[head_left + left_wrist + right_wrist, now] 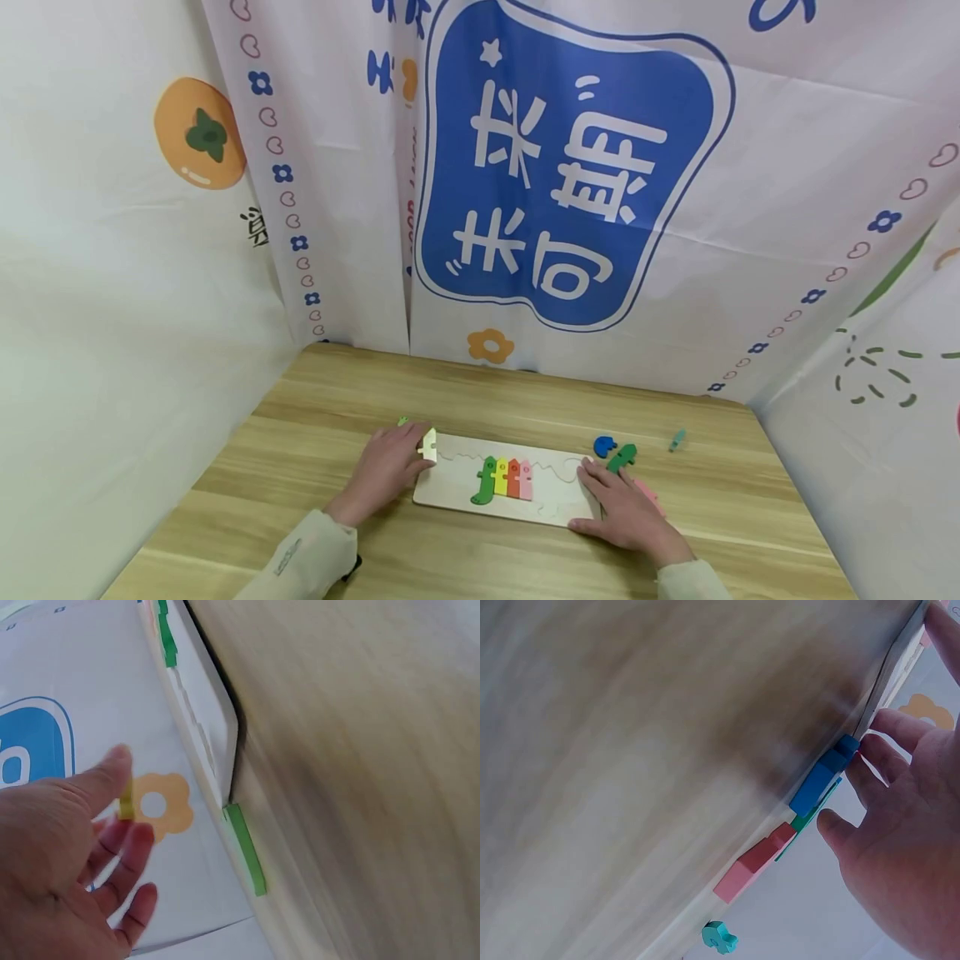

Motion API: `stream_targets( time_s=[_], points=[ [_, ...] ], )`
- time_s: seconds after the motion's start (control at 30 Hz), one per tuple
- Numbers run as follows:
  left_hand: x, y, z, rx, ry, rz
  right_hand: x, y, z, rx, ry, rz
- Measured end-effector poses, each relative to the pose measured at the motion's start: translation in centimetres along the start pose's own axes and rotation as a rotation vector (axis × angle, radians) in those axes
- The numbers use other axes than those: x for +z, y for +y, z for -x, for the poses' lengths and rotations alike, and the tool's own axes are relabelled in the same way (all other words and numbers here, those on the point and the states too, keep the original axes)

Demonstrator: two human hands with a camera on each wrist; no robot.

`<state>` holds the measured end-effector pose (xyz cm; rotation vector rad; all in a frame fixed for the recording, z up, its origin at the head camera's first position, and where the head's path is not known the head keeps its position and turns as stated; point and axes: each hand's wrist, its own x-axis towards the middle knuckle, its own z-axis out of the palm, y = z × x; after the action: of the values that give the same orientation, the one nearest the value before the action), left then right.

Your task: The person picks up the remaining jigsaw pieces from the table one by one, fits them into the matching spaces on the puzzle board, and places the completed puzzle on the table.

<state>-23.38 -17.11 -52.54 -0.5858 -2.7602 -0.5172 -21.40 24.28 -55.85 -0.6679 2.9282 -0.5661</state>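
My left hand (pixel 386 464) pinches a yellow puzzle piece (pixel 126 805) between thumb and fingers, at the upper left corner of a pale wooden puzzle board (pixel 558 502). On the board, a green puzzle piece (pixel 487 482) with a curled foot stands side by side with a yellow one (pixel 502 477), a red one (pixel 513 480) and a pink one (pixel 527 483). My right hand (pixel 626 510) rests with extended fingers on the board's right end. Just beyond the left hand lies a light green piece (pixel 245 849), mostly hidden in the head view.
Loose pieces lie right of the board: a blue one (pixel 603 447), a dark green one (pixel 622 457), a teal one (pixel 678 440), and a pink one (pixel 648 496) partly behind the right hand. The wooden table (pixel 480 567) meets printed white cloth (pixel 360 275) at the back and sides.
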Motion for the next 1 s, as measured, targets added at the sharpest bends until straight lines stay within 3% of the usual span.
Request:
stream_targets(
  time_s=[0.27, 0.47, 0.6, 1.0],
  points=[
    [-0.4, 0.9, -0.7, 0.072, -0.035, 0.008, -0.1, 0.0, 0.1, -0.008, -0.008, 0.018],
    [-0.3, 1.2, -0.9, 0.161, -0.01, 0.018, -0.8, -0.6, 0.1, 0.034, -0.06, -0.016],
    [-0.2, 1.3, -1.1, 0.202, -0.002, 0.026, -0.7, -0.6, 0.1, 0.024, -0.053, 0.002],
    [1.0, 2.2, -1.5, 0.178, -0.106, 0.1, -0.9, -0.7, 0.1, 0.036, -0.062, 0.005]
  ],
)
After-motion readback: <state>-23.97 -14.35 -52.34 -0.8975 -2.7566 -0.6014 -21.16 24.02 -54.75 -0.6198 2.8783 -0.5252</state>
